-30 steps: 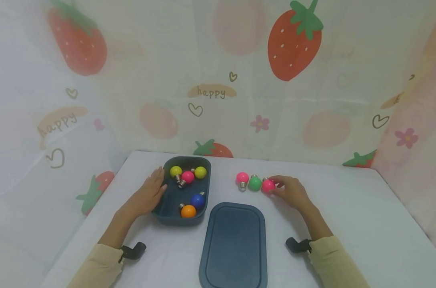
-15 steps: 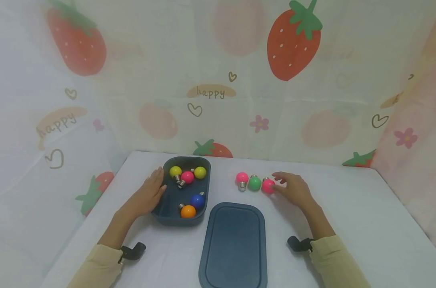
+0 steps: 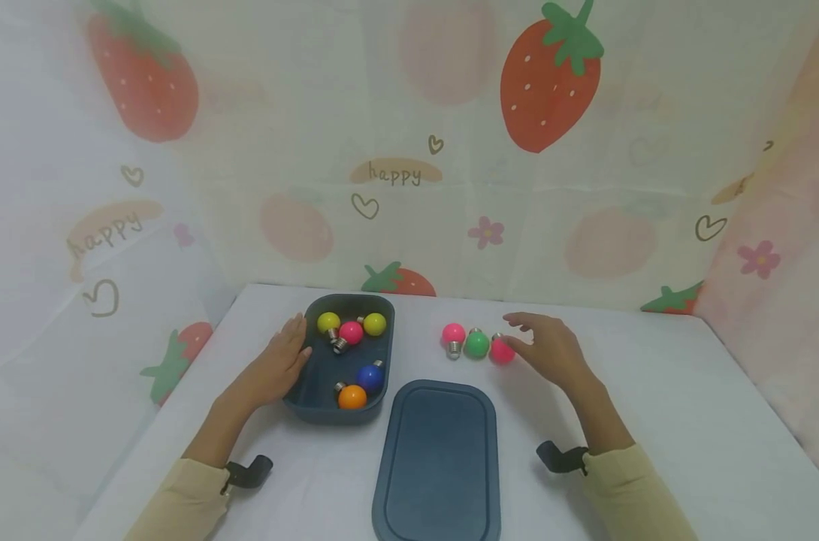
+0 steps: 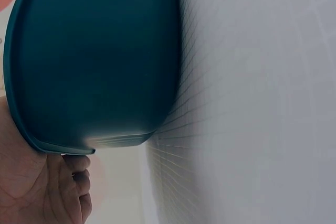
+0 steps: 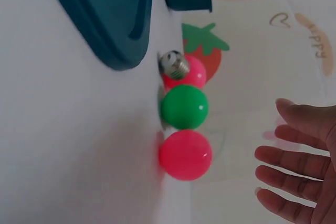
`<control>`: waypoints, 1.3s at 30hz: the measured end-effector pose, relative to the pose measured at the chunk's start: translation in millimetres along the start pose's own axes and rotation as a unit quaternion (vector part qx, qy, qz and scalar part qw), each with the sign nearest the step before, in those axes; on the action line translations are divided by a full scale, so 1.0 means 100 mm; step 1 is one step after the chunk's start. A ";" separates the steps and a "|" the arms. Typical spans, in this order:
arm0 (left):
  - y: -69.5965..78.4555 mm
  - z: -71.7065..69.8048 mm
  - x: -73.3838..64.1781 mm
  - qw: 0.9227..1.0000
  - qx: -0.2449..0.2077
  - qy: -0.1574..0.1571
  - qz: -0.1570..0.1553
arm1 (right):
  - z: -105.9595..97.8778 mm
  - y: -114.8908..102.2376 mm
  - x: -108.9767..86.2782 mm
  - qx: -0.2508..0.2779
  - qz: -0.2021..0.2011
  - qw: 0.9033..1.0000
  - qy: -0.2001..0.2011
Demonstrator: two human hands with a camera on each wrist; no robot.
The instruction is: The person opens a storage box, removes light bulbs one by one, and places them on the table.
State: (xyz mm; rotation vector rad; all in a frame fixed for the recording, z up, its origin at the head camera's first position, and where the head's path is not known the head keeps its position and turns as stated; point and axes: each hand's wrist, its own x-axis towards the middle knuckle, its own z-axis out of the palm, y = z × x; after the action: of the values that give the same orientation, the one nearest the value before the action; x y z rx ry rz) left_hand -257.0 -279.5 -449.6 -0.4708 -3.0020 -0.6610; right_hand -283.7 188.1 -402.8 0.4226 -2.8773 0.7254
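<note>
My left hand, fingers straight, rests against the left side of a dark blue box; the left wrist view shows the box wall beside the palm. Inside lie round coloured light bulbs: two yellow ones, a pink one, a blue one and an orange one. To the right, a pink bulb, a green bulb and another pink bulb form a row. My right hand hovers by the row's right end, fingers spread and holding nothing; the right wrist view shows it apart from the nearest pink bulb.
A flat dark blue lid lies on the white table, in front of the bulb row and right of the box. Strawberry-printed cloth hangs behind the table and at both sides.
The right hand has let go of the rightmost pink bulb and lifted off it, its fingers spreading. That bulb stays at the end of the row. The left hand keeps its place on the box.
</note>
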 end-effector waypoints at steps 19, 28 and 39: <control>-0.01 -0.01 0.02 1.000 0.009 -0.003 -0.009 | -0.04 -0.54 -0.17 0.049 -0.085 0.995 -0.001; 0.02 -0.03 0.01 1.000 0.008 -0.007 -0.013 | -0.03 -0.85 -0.15 0.033 -0.128 0.991 -0.014; 0.03 -0.03 0.01 1.000 0.015 -0.013 -0.017 | -0.05 -1.19 0.10 -0.008 -0.190 0.981 -0.038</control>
State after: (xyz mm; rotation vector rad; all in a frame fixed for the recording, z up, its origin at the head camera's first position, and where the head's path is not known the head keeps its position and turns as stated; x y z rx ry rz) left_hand -257.8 -278.1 -445.7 -0.4315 -3.0462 -0.6159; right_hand -256.9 87.4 -344.0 0.9806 -2.7424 0.6267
